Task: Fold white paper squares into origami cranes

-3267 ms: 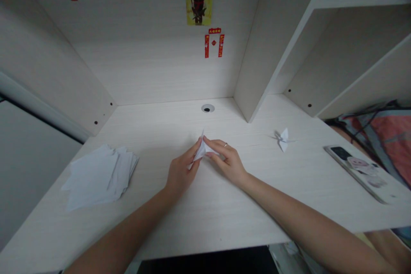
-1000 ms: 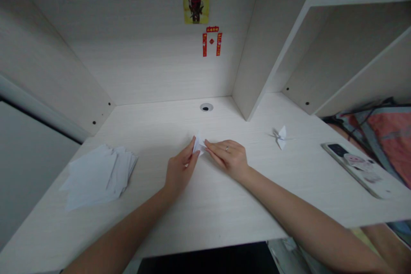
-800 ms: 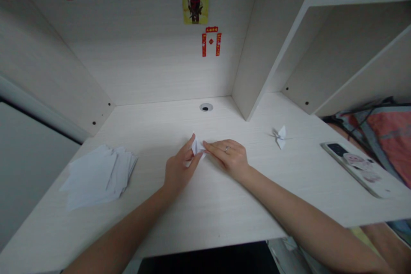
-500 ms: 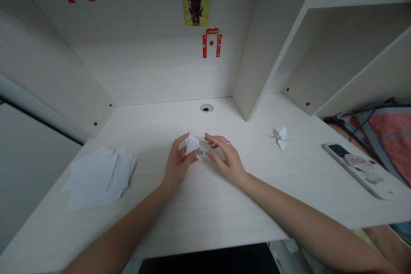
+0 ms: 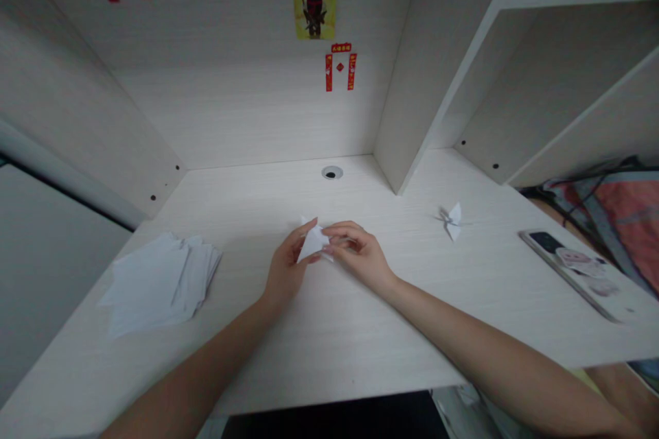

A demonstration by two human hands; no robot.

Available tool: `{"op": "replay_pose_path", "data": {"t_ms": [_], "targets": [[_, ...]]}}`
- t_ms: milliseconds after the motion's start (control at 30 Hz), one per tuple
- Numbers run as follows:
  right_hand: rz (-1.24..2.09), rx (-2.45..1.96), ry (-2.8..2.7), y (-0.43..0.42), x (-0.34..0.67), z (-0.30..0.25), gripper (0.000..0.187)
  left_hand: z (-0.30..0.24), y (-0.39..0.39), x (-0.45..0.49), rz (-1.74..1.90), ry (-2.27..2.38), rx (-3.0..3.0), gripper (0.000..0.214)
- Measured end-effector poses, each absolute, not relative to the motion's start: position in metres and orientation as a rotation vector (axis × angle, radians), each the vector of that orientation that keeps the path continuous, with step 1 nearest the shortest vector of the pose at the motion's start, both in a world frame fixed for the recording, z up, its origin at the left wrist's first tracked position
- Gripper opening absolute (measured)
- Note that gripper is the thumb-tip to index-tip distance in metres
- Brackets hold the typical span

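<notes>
A small piece of folded white paper [image 5: 313, 243] is held between my two hands, just above the middle of the desk. My left hand [image 5: 289, 257] pinches it from the left, thumb at the near side and fingers at the far side. On the other side, my right hand [image 5: 360, 247] closes its fingertips on the paper's right edge. Fingers cover parts of the paper, so its full shape is hidden. A finished folded paper crane [image 5: 452, 222] sits on the desk to the right of my hands.
A loose stack of white paper sheets [image 5: 154, 281] lies at the left on the white desk [image 5: 309, 370]. A phone [image 5: 576, 274] rests at the right. A cable hole [image 5: 332, 173] is near the back wall, and an upright divider [image 5: 412, 116] stands behind the crane.
My right hand has moved left and taken hold of the paper's right edge. The folded paper has turned in my left hand, showing a more pointed, triangular face.
</notes>
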State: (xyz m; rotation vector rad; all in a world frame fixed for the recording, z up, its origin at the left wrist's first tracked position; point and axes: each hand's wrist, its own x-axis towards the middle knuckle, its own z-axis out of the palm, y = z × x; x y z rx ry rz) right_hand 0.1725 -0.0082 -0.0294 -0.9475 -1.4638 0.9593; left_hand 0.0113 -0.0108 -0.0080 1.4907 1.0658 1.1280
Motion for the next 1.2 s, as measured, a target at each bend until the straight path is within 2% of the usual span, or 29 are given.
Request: {"op": "replay_pose_path", "data": {"t_ms": [233,467,767,967,1200], "targets": [[0.937,-0.925,-1.511,-0.011,0.171,-0.026,0.032,-0.009,-0.013,0.010,1.113,1.136,1.698,0.049],[0.844,-0.999,-1.519,-0.013,0.171,-0.026,0.022,-0.009,-0.020,0.010,0.987,1.231,1.873,0.049],[0.886,-0.999,-1.406,-0.009,0.172,-0.036,0.021,-0.004,-0.024,0.013,0.998,1.279,2.149,0.057],[0.547,-1.080,-1.510,-0.011,0.175,-0.026,0.015,-0.006,-0.017,0.011,1.159,1.330,2.209,0.045],[0.392,-1.105,-1.584,-0.013,0.177,-0.021,0.015,-0.010,-0.017,0.007,1.260,1.363,2.267,0.033]]}}
